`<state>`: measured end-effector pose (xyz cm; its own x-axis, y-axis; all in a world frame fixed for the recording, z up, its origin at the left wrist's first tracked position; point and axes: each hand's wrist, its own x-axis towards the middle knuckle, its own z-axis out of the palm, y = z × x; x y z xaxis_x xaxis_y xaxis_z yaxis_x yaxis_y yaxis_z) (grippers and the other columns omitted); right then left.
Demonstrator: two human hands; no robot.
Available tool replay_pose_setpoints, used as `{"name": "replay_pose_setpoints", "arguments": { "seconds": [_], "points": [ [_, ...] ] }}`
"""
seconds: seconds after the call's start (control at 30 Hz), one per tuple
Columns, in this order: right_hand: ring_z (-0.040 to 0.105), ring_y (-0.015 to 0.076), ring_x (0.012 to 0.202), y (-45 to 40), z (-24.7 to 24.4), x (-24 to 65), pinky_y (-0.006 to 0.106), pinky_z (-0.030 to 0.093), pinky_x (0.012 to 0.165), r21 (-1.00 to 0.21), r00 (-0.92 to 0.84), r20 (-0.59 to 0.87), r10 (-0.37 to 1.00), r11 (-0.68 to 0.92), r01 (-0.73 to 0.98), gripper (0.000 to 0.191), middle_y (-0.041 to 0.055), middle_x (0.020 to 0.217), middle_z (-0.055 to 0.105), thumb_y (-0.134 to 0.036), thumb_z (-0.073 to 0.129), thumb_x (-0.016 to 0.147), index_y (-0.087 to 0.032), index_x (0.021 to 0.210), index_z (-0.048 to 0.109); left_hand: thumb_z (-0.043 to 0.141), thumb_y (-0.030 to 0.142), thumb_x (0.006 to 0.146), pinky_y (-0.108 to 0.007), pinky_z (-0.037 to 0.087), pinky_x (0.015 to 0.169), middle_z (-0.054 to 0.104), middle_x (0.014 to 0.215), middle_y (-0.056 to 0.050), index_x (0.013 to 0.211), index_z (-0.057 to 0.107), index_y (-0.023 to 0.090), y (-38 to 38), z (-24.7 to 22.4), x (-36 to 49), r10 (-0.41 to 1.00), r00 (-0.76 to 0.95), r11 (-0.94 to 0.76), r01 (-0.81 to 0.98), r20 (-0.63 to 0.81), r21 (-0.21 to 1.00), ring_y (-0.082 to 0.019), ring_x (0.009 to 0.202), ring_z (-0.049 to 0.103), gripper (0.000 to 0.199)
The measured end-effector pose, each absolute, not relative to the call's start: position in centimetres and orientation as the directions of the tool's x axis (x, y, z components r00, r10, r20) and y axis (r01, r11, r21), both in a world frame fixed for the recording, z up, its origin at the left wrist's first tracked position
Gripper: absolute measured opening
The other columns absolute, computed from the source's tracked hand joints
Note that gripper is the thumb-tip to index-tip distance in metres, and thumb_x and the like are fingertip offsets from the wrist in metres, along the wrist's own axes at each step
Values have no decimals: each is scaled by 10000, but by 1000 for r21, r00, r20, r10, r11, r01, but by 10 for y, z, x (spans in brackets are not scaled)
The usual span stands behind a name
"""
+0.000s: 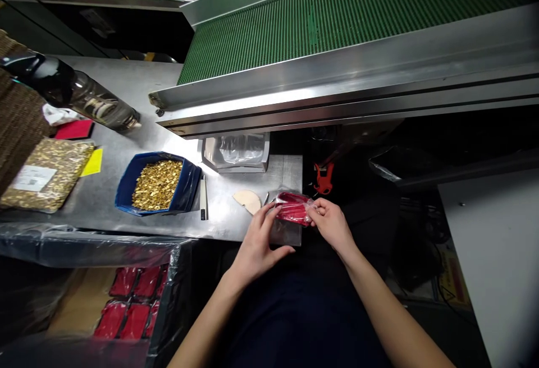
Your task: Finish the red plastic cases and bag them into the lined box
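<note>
On my feed, everything gets placed from the blue bin (191,187). Bin stands on a metal table (221,225), loaded with loose gold-coloured pieces (156,185), flakes or chips, too small to tell. To its right and a little farther from the wearer, a clear tray (268,153) sits partly under the edge of the green conveyor (269,45); thin clear plastic (238,149) lies inside. Left of the bin, a flat transparent bag (63,169), filled with similar gold bits and bearing a white label. Below the bin, nearer the wearer, I log a dark crate (162,314) lined with plastic sheeting; red wrapped packs (135,318) in two rows, brown cardboard (80,300) beside them. Subject of note: one red packet (291,209) in clear film, well to the right of the bin, held at the table's right end. Its long axis runs roughly left to right, one end towards the bin, the other away from it and dipping slightly towards the wearer. Right hand (332,223) pinches the far end between thumb and fingers. Left hand (259,242) has its fingertips on the end nearer the bin, thumb spread away from the film. Between bin and packet I note a slim cutter (204,199), just beside the bin, and a pale rounded piece (247,201) near the left fingers.
</note>
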<state>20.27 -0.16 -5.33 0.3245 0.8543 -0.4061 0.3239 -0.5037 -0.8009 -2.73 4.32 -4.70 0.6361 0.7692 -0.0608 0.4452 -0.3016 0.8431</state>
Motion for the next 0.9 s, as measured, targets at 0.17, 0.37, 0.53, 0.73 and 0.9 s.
{"name": "replay_pose_setpoints", "arguments": {
  "seconds": [0.17,0.37,0.53,0.73,0.9],
  "points": [
    [612,147,606,-18,-65,208,256,479,611,-854,217,-466,858,-500,144,299,15,707,703,-488,596,925,-201,845,593,696,176,906,-579,281,1280,196,1712,-147,1649,102,307,38,-69,-14,771,636,-369,482,-27,794,-342,1585,217,960],
    [561,118,606,-22,-43,220,228,442,584,-858,-11,-513,858,-513,16,361,-1,696,656,-528,685,900,-169,895,647,715,144,875,-564,356,1233,475,1574,-138,1592,326,282,77,-69,-5,636,771,-386,320,-1,865,-324,1460,441,827],
    [484,92,575,-34,-19,233,196,374,520,-829,-135,-541,830,-554,-82,421,-8,692,603,-564,730,882,-150,936,679,883,401,778,-493,420,1192,533,1492,-130,1494,494,288,75,-48,-7,643,764,-35,90,-46,995,-331,1378,527,823],
    [555,124,665,-46,8,218,229,427,619,-842,-250,-512,822,-538,-44,331,-3,757,631,-510,668,959,-180,932,673,771,528,859,-415,498,1067,615,1356,-122,1442,568,254,53,-38,4,669,705,332,-1,-235,943,-306,1229,614,675],
    [612,163,710,-42,43,209,252,437,637,-869,-194,-463,865,-399,294,269,-5,757,678,-385,567,1017,-215,852,695,573,636,959,-302,515,775,724,943,-82,1114,744,148,45,-34,18,559,668,607,74,-492,791,-206,837,658,540]
  ]
}}
